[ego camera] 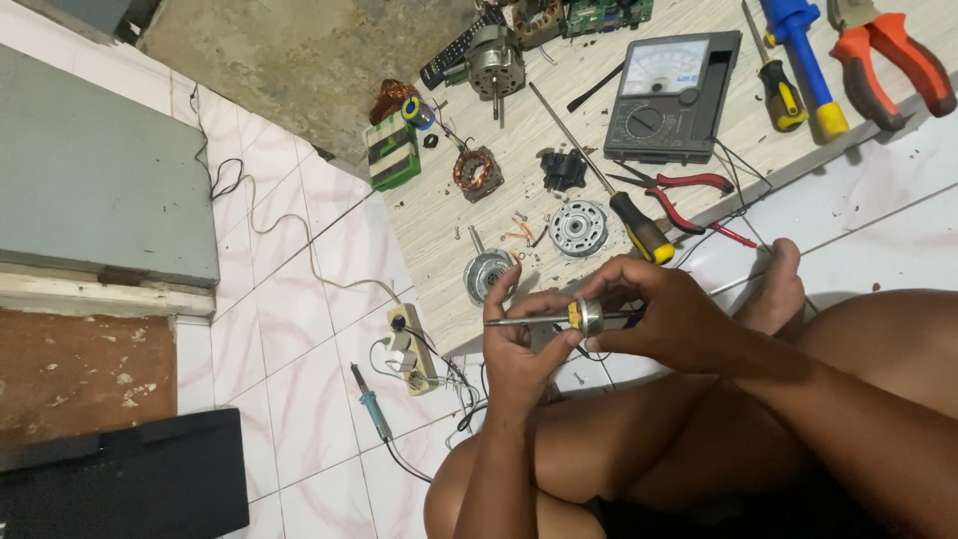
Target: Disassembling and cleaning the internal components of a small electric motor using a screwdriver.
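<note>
I sit on a tiled floor with both hands raised over my knees. My left hand (521, 344) and my right hand (654, 309) together hold a small motor rotor (587, 316), a metal shaft with a silvery core and a yellow part. The left fingers pinch the shaft's left side, while the right fingers wrap the core and the right end. Just beyond the hands, on a wooden board (439, 215), lie a round metal motor cover (486, 272) and a second round cover (578, 228).
On the board: a black analog multimeter (671, 95), a long yellow-handled screwdriver (639, 225), red pliers (679, 192), a copper-wound stator (476, 172), another motor (495, 62), orange pliers (888, 55). A power strip (411, 347) and a soldering iron (371, 402) lie on the tiles.
</note>
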